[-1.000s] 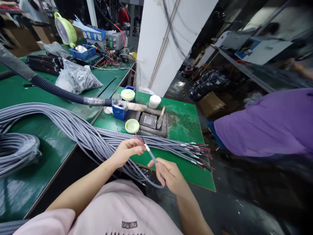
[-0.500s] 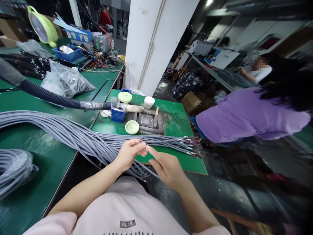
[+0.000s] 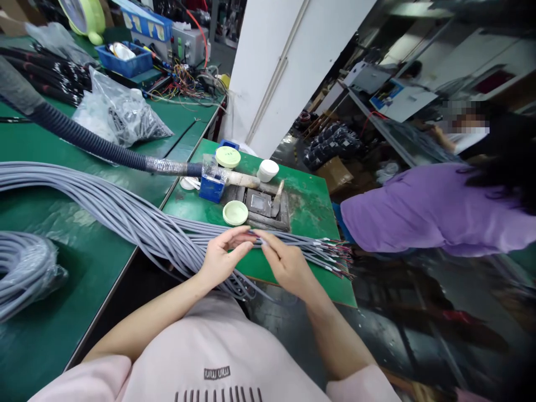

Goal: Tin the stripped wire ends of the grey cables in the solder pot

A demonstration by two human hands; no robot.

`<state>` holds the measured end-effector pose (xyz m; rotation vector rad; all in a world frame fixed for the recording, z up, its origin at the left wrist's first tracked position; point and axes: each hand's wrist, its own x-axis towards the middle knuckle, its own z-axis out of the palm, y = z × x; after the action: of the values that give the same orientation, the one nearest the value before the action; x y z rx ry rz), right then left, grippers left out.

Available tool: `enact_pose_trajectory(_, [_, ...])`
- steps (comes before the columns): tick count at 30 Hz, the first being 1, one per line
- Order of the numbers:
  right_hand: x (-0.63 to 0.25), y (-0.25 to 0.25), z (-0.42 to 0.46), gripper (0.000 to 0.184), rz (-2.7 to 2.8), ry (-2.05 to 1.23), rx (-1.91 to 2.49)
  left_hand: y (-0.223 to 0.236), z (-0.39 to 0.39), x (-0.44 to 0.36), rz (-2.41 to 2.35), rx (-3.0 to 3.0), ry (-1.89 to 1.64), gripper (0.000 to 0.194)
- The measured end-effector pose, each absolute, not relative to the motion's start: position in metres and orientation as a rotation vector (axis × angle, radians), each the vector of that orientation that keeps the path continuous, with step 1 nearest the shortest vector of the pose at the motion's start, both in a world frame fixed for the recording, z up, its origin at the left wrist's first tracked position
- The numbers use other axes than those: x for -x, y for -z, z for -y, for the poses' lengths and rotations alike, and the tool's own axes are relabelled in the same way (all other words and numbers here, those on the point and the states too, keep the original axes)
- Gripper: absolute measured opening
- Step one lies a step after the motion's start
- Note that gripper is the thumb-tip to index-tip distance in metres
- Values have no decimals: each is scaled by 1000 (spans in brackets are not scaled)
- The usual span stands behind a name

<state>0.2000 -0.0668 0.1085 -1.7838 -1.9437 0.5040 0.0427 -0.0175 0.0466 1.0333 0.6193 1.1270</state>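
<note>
A thick bundle of grey cables (image 3: 125, 215) runs across the green bench to the small green table (image 3: 312, 209), and its stripped ends with coloured wires (image 3: 335, 257) fan out at the right. My left hand (image 3: 221, 257) and my right hand (image 3: 285, 262) meet over the bundle. Both pinch the end of one grey cable (image 3: 253, 239) between fingertips. The cable's end is mostly hidden by my fingers.
A metal block fixture (image 3: 262, 204), a pale green lid (image 3: 235, 213), a blue box (image 3: 211, 187) and white jars (image 3: 268, 169) stand behind my hands. A black corrugated hose (image 3: 92, 142) crosses the bench. A person in a purple top (image 3: 431, 209) bends at the right.
My hands have come together and moved forward onto the bundle. The single cable that was raised between them a second ago now lies low against the other cables.
</note>
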Motion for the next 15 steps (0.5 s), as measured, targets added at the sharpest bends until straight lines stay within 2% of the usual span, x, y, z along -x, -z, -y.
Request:
enact_pose_trajectory(3, [-217, -103, 37, 37, 1827, -625, 1709, -44, 9, -30, -702, -1169, -1215, 47])
enact_pose_trajectory(8, [-231, -89, -12, 40, 1759, -914, 1706, -24, -4, -7, -969, -1713, -1377, 25])
enact_pose_trajectory(15, [-214, -78, -57, 37, 2133, -832, 1733, -6, -7, 0, -957, -2026, -1377, 21])
